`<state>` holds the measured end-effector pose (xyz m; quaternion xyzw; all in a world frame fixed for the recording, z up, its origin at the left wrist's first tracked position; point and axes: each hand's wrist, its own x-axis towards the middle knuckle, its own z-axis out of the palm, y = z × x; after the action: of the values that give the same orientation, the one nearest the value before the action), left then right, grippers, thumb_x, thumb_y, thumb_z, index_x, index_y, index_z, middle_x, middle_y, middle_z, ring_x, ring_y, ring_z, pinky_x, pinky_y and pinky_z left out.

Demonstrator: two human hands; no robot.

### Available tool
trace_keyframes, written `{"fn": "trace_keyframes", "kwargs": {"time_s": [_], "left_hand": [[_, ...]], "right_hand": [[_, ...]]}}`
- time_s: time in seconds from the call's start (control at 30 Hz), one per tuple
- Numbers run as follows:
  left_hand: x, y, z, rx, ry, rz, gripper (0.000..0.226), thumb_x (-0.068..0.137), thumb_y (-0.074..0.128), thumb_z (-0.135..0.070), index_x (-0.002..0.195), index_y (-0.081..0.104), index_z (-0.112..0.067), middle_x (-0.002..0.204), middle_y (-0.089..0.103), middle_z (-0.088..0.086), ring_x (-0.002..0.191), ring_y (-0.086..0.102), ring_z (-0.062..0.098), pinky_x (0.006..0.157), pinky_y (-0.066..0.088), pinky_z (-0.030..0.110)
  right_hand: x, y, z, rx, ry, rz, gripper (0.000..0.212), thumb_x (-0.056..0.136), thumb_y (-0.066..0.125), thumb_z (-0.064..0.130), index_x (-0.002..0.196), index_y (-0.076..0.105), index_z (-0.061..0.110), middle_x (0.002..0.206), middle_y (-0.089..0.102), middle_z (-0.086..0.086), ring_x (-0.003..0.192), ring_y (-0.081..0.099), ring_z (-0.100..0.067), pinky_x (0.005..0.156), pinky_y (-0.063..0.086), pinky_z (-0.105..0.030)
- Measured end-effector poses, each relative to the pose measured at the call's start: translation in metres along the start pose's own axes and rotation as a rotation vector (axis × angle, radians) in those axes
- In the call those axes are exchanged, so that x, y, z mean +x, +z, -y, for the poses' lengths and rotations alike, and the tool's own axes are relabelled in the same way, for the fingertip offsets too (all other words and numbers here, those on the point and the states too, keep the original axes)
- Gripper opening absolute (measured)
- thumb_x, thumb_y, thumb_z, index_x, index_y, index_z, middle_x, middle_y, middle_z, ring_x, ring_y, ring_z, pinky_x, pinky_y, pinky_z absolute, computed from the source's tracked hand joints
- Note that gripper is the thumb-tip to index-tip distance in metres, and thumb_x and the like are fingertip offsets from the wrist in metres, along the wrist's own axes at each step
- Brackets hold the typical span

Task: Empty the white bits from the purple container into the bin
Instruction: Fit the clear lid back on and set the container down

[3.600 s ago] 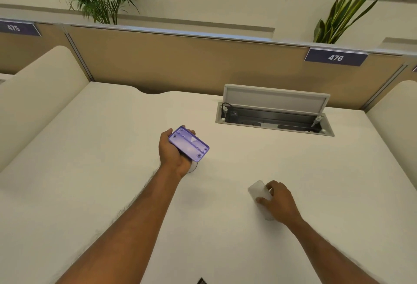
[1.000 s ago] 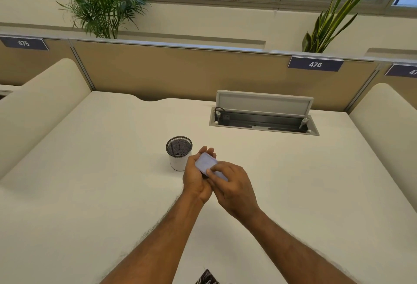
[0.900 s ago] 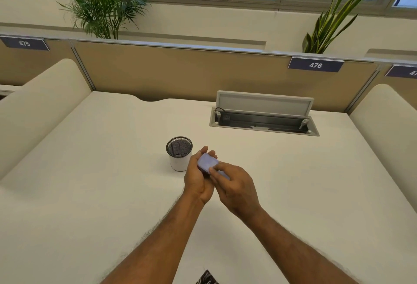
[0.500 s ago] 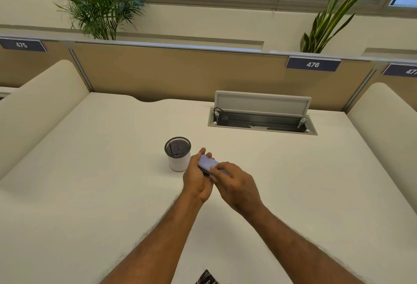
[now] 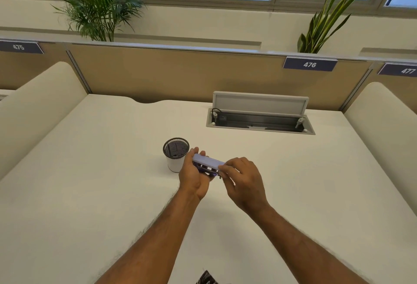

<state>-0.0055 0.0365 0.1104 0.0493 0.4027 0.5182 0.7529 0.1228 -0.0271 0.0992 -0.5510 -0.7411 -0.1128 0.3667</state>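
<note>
A small white bin (image 5: 175,163) with a dark mesh inside stands on the desk just left of my hands. My left hand (image 5: 193,175) cradles the flat purple container (image 5: 205,168) from below, a little right of the bin. A pale translucent lid (image 5: 208,161) lies along the container's top. My right hand (image 5: 242,182) pinches the right end of the lid and container. Both are held level above the desk. The white bits cannot be made out.
An open cable hatch (image 5: 260,119) with a raised flap sits in the desk at the back right. A tan partition (image 5: 180,76) closes the far edge, and cream padded dividers (image 5: 36,112) rise on both sides. A dark patterned object (image 5: 206,278) pokes in at the bottom edge.
Earlier my left hand held the container upside down over the bin while my right hand lay on the lid on the desk. Both hands now hold container and lid together right of the bin.
</note>
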Motion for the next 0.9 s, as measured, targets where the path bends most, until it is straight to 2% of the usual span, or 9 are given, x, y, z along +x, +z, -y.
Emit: {"fn": "trace_keyframes", "kwargs": {"time_s": [0.07, 0.2, 0.33, 0.43, 0.5, 0.63, 0.73, 0.8, 0.9], "left_hand": [[-0.002, 0.001, 0.0, -0.002, -0.001, 0.015, 0.039, 0.094, 0.049, -0.036, 0.129, 0.052, -0.017, 0.145, 0.046, 0.013, 0.093, 0.055, 0.024, 0.086, 0.042, 0.049], [-0.009, 0.003, 0.003, 0.038, -0.019, 0.036, 0.041, 0.096, 0.046, -0.034, 0.133, 0.049, -0.016, 0.144, 0.046, 0.011, 0.118, 0.049, 0.031, 0.089, 0.042, 0.048], [-0.008, 0.001, 0.005, 0.039, -0.024, 0.039, 0.031, 0.095, 0.048, -0.034, 0.121, 0.053, -0.018, 0.132, 0.051, 0.01, 0.111, 0.051, 0.028, 0.089, 0.044, 0.048], [-0.005, 0.0, 0.005, 0.03, -0.032, 0.03, 0.033, 0.094, 0.05, -0.036, 0.119, 0.055, -0.017, 0.122, 0.054, 0.009, 0.1, 0.055, 0.026, 0.087, 0.044, 0.049], [-0.004, 0.0, 0.006, 0.064, -0.061, 0.032, 0.04, 0.094, 0.047, -0.042, 0.123, 0.054, -0.016, 0.12, 0.055, 0.008, 0.101, 0.055, 0.026, 0.084, 0.044, 0.05], [0.0, -0.007, 0.011, 0.155, -0.112, 0.039, 0.042, 0.096, 0.043, -0.039, 0.126, 0.056, -0.011, 0.124, 0.058, 0.014, 0.108, 0.058, 0.036, 0.079, 0.051, 0.051], [0.001, -0.01, 0.014, 0.311, -0.035, 0.028, 0.032, 0.095, 0.052, -0.022, 0.122, 0.061, -0.008, 0.119, 0.064, 0.015, 0.107, 0.062, 0.037, 0.08, 0.055, 0.044], [0.001, -0.01, 0.017, 0.423, 0.043, 0.044, 0.027, 0.093, 0.056, -0.014, 0.118, 0.064, -0.008, 0.112, 0.068, 0.012, 0.102, 0.065, 0.029, 0.078, 0.056, 0.035], [0.004, -0.012, 0.023, 0.529, 0.118, 0.058, 0.027, 0.091, 0.06, -0.014, 0.115, 0.067, -0.007, 0.107, 0.072, 0.009, 0.094, 0.066, 0.02, 0.075, 0.054, 0.024]], "right_hand": [[0.001, 0.0, -0.001, 0.003, -0.018, 0.032, 0.012, 0.086, 0.062, 0.022, 0.094, 0.067, 0.014, 0.09, 0.067, -0.007, 0.078, 0.058, -0.024, 0.064, 0.048, -0.034], [0.006, 0.003, -0.001, -0.005, -0.053, 0.095, 0.017, 0.088, 0.062, 0.023, 0.102, 0.067, 0.017, 0.093, 0.068, -0.006, 0.082, 0.058, -0.023, 0.068, 0.047, -0.033], [0.006, 0.004, -0.002, 0.024, -0.004, 0.086, 0.012, 0.087, 0.061, 0.022, 0.095, 0.067, 0.014, 0.087, 0.067, -0.007, 0.076, 0.058, -0.023, 0.065, 0.049, -0.034], [0.0, 0.003, -0.007, 0.131, 0.178, 0.156, 0.03, 0.089, 0.052, 0.042, 0.097, 0.067, 0.017, 0.096, 0.069, -0.002, 0.085, 0.06, -0.016, 0.075, 0.049, -0.029], [-0.001, 0.0, -0.008, 0.235, 0.321, 0.225, 0.039, 0.09, 0.044, 0.05, 0.098, 0.066, 0.018, 0.096, 0.07, 0.003, 0.085, 0.061, -0.012, 0.074, 0.052, -0.027], [-0.004, 0.001, -0.017, 0.424, 0.553, 0.236, 0.034, 0.096, 0.044, 0.037, 0.086, 0.069, 0.017, 0.077, 0.072, 0.002, 0.069, 0.064, -0.013, 0.067, 0.054, -0.038], [-0.005, -0.001, -0.025, 0.69, 0.826, 0.215, 0.033, 0.098, 0.048, 0.023, 0.082, 0.069, 0.003, 0.074, 0.071, -0.015, 0.065, 0.07, -0.022, 0.07, 0.059, -0.043], [-0.004, -0.006, -0.025, 0.853, 0.954, 0.215, 0.035, 0.099, 0.046, 0.021, 0.088, 0.07, -0.003, 0.08, 0.07, -0.025, 0.066, 0.072, -0.028, 0.068, 0.06, -0.036], [-0.004, -0.009, -0.024, 0.982, 1.11, 0.17, 0.032, 0.098, 0.049, 0.019, 0.088, 0.071, -0.002, 0.079, 0.071, -0.025, 0.066, 0.071, -0.035, 0.064, 0.059, -0.028]]}}
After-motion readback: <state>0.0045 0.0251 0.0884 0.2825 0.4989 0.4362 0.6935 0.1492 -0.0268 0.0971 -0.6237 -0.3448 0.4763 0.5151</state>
